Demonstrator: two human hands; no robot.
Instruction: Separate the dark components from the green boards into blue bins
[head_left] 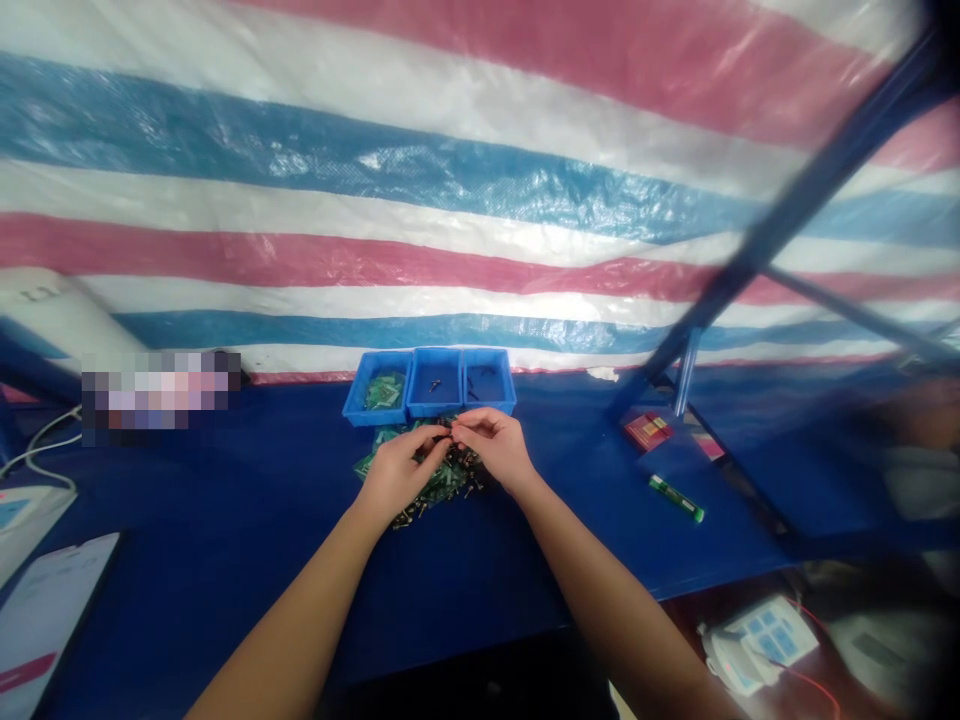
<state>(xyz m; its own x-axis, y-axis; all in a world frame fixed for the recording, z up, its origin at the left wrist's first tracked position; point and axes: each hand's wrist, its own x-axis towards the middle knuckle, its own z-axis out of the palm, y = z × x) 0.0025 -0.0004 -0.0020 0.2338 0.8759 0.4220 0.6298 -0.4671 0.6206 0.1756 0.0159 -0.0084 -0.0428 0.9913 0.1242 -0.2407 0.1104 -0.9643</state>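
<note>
My left hand (401, 470) and my right hand (496, 446) meet at the fingertips, thumbs and fingers pinched together. Whatever small dark piece is between them is too tiny to name. Under them lies a heap of green circuit boards (442, 487) mixed with small dark parts with brassy ends (405, 517), partly hidden by my hands. Just behind stand three blue bins in a row. Green pieces fill the bottom of the left bin (360, 412). A few small parts lie in the middle bin (437, 410), and small dark pieces in the right bin (491, 362).
To the right lie a green tube-shaped pack (676, 499) and a red box (646, 431), near a slanted blue frame bar (705, 310). A phone-like device (56, 615) rests at the left. A striped plastic sheet (450, 180) hangs behind the blue table (262, 520). Another person is blurred at far right.
</note>
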